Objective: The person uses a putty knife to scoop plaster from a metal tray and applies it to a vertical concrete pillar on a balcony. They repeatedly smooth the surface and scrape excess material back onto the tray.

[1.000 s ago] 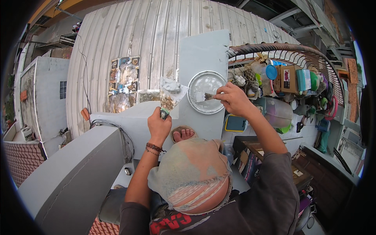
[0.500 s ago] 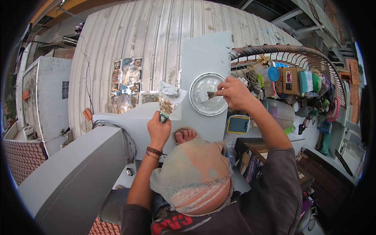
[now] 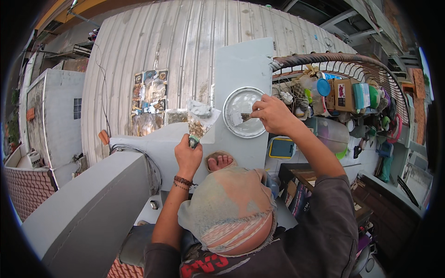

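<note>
My left hand [image 3: 187, 156] is closed round the dark green handle of a wide putty knife [image 3: 196, 128], held with its blade pointing away from me. A lump of pale grey putty [image 3: 200, 109] sits on the end of that blade. To the right, my right hand [image 3: 274, 115] pinches a smaller putty knife [image 3: 244, 116], its blade smeared with white. This blade is inside a round, shallow white lid [image 3: 238, 99] coated with whitish residue; whether it touches the bottom I cannot tell. The lid lies on a grey ledge [image 3: 241, 62].
My bare foot [image 3: 219, 161] rests on the ledge, just nearer than the lid. A corrugated metal roof [image 3: 181, 55] lies beyond. Rusty curved railing [image 3: 333, 58] runs along the right, above stacked boxes and household items. Looped cables [image 3: 149, 164] hang over the grey wall [image 3: 88, 204] at left.
My right hand has shifted slightly left and nearer, taking the smaller putty knife with it across the lid. My left hand and the wide putty knife are almost where they were.
</note>
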{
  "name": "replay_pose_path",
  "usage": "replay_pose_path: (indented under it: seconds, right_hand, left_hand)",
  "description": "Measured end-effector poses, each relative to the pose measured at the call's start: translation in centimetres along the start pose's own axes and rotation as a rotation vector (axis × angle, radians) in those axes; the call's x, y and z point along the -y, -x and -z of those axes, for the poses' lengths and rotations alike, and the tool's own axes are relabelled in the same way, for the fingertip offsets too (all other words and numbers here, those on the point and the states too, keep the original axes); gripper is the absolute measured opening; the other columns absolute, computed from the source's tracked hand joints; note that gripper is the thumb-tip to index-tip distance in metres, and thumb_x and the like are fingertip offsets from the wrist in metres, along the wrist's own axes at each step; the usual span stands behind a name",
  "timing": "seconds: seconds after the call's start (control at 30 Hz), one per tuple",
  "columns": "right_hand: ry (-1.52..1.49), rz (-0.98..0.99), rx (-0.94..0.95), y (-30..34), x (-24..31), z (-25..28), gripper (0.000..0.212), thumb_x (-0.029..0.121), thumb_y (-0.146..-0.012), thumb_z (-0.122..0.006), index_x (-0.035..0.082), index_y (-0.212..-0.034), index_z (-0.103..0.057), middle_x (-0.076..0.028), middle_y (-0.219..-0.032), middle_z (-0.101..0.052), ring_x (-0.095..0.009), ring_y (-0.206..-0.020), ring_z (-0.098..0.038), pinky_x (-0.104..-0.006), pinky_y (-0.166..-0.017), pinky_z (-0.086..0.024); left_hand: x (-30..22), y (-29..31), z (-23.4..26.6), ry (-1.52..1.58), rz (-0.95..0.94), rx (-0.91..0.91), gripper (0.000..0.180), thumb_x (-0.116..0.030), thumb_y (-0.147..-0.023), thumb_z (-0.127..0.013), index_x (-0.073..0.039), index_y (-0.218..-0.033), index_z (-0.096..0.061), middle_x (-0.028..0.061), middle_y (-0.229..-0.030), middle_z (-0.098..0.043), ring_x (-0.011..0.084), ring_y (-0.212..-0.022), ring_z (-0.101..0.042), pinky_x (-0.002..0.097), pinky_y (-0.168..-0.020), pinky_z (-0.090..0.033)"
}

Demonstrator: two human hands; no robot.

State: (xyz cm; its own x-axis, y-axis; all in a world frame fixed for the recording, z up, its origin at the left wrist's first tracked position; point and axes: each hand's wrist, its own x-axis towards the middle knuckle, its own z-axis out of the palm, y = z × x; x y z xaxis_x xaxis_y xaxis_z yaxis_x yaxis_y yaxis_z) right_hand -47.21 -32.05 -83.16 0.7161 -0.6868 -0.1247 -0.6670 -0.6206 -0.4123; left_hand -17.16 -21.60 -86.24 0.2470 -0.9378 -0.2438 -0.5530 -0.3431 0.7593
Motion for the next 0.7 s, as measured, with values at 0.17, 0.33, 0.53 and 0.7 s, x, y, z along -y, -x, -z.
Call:
replay_pose_path:
  seconds: [0.17,0.33,0.53,0.7]
  right_hand:
    - [0.020,-0.089,-0.027,0.2,0.2,1.3,0.032,0.001,-0.068,-0.064,0.014,-0.096,-0.074,-0.001,-0.098,-0.062,-0.025,-0.094,-0.054,-0.0369,-0.082,-0.047]
    - [0.048,-0.095,0.005,-0.1,1.3,-0.1,0.032,0.001,-0.069,-0.063,0.013,-0.096,-0.074,-0.002,-0.098,-0.062,-0.026,-0.093,-0.054,-0.0377,-0.080,-0.048]
    - [0.062,-0.174,-0.051,0.8,-0.1,1.6,0.032,0.001,-0.071,-0.062,0.013,-0.097,-0.074,-0.004,-0.097,-0.062,-0.027,-0.092,-0.054,-0.0375,-0.079,-0.050]
    - [0.039,-0.144,-0.091,-0.3,1.1,-0.3,0.032,0.002,-0.071,-0.062,0.014,-0.098,-0.074,-0.005,-0.097,-0.062,-0.027,-0.092,-0.055,-0.0378,-0.079,-0.051]
  left_hand:
    - [-0.3,0.0,0.3,-0.001,-0.001,-0.006,0.018,-0.007,-0.073,-0.066,0.000,-0.077,-0.050,0.0212,-0.062,-0.057,0.0440,-0.061,-0.057,0.0442,-0.056,-0.045]
    - [-0.1,-0.2,0.2,-0.004,0.000,0.007,0.018,-0.007,-0.074,-0.066,0.000,-0.078,-0.051,0.0210,-0.062,-0.057,0.0439,-0.062,-0.057,0.0442,-0.056,-0.045]
    - [0.0,-0.1,0.3,0.002,0.002,-0.005,0.017,-0.006,-0.074,-0.066,0.000,-0.077,-0.050,0.0206,-0.062,-0.057,0.0430,-0.060,-0.057,0.0433,-0.056,-0.045]
    - [-0.6,-0.1,0.4,0.018,0.008,0.018,0.017,-0.006,-0.074,-0.066,0.000,-0.077,-0.050,0.0203,-0.063,-0.057,0.0424,-0.060,-0.058,0.0427,-0.056,-0.045]
